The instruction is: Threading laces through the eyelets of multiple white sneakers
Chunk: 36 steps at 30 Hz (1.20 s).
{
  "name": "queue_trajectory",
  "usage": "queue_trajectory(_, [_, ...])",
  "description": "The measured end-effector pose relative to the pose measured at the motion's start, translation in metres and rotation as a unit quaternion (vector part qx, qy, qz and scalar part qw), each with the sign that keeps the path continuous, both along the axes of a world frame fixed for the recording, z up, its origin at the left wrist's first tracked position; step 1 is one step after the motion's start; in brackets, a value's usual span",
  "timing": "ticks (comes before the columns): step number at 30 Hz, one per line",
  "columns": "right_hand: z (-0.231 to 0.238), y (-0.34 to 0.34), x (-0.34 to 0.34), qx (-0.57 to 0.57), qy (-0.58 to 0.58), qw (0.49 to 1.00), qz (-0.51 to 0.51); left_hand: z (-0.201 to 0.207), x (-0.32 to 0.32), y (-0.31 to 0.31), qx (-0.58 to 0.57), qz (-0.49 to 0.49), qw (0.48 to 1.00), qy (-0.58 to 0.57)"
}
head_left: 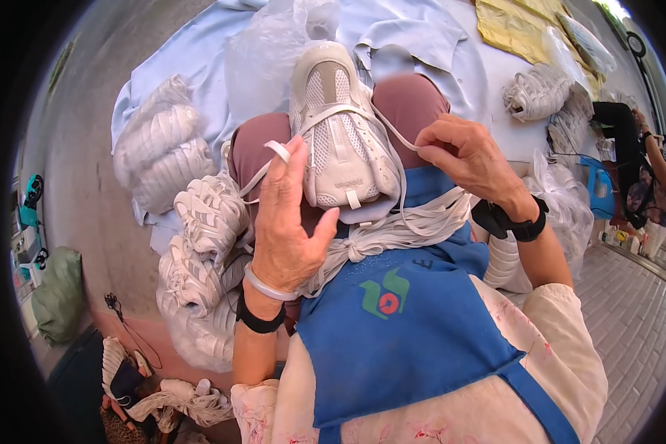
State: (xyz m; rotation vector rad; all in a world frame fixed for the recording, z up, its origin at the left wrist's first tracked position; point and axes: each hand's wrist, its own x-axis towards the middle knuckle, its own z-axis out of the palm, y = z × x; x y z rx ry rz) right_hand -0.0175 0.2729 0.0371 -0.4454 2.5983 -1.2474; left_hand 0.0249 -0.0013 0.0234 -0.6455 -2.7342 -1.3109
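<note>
A white-and-cream mesh sneaker rests between my knees, its toe pointing away and its tongue toward me. A flat off-white shoelace crosses its front, with one end running out to each side. My left hand is at the left of the shoe with the left lace end caught at its fingertips, thumb held apart. On the right, my right hand pinches the other stretch of lace between thumb and fingers, pulled out from the shoe. A bundle of loose white laces is knotted across my lap over a blue apron.
More white sneakers are stacked at my left, beside plastic-wrapped shoes. Light-blue cloth covers the surface ahead. Shoes and clear bags stand at the right. Another person sits far right. Lace bundles lie lower left.
</note>
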Motion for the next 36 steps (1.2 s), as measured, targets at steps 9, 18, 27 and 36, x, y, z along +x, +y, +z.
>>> queue_trajectory(9, [-0.001,0.034,0.01,0.105,-0.04,0.994,-0.003,-0.041,0.013,0.03,-0.193,-0.003,0.98,0.045])
queue_trajectory(18, [-0.002,0.007,0.013,0.157,0.138,0.977,-0.037,-0.029,0.007,0.017,-0.083,-0.027,0.996,0.028])
queue_trajectory(27, [-0.031,-0.014,-0.006,0.194,0.239,0.951,0.013,-0.005,0.015,-0.039,0.367,0.213,0.894,-0.144])
queue_trajectory(36, [-0.004,0.01,0.001,0.127,0.052,0.99,-0.011,-0.023,0.041,-0.051,0.257,0.197,0.902,-0.287])
